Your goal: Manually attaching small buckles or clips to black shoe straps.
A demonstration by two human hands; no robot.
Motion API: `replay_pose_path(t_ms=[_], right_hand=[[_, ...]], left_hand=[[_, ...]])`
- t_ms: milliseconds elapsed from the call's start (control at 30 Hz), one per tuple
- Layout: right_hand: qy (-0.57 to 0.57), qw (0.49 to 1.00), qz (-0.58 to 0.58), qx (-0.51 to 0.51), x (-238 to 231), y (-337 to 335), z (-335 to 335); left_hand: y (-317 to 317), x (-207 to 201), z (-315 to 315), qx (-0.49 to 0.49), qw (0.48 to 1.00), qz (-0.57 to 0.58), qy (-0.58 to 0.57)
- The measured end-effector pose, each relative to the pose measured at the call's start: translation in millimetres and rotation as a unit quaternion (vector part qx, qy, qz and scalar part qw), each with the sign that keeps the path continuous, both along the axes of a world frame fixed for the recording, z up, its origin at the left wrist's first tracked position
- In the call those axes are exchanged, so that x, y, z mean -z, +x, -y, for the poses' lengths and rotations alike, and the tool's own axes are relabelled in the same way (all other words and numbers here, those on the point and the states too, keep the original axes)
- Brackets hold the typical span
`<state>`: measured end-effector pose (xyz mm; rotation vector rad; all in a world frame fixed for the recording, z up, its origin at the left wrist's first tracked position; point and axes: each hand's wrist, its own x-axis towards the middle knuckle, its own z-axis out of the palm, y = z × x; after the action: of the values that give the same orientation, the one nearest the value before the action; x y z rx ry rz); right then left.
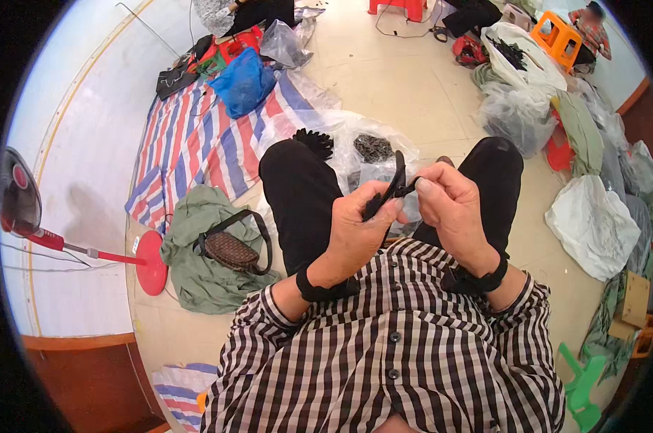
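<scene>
A narrow black strap [399, 172] is held between my two hands, above my lap. My left hand [361, 225] is closed on it, thumb pressed against the fingers, and one end of the strap sticks up past them. My right hand [452, 206] pinches another part of the same strap between thumb and fingertips, close to the left thumb. What the fingers cover cannot be made out. Beyond my knees lies a clear plastic bag [349, 133] with a pile of small dark pieces [373, 148] on it. A bundle of black strips [314, 143] rests beside my left knee.
At left stand a red-based fan [151, 263] and a green cloth sack [189, 216] under a brown bag [232, 251]. A striped sheet [189, 137] carries a blue bag [243, 83]. Plastic sacks [514, 115] line the right; another person [592, 36] sits far right.
</scene>
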<state>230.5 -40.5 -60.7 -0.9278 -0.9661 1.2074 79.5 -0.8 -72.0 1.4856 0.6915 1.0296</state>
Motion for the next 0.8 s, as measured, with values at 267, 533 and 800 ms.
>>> replay_pose_path(t_ms=[267,533,800], right_hand=[[-0.029,0.998,-0.05,0.0,-4,-6,3],[-0.081,0.989,-0.122,-0.013,-11,-7,3],[-0.151,0.971,-0.17,-0.07,-11,-1,1]], left_hand=[[7,-1,1,-0.014,1.0,0.019,0.012],[12,7,-5,-0.022,0.998,0.057,0.016],[10,3,-7,-0.037,0.997,0.018,0.069]])
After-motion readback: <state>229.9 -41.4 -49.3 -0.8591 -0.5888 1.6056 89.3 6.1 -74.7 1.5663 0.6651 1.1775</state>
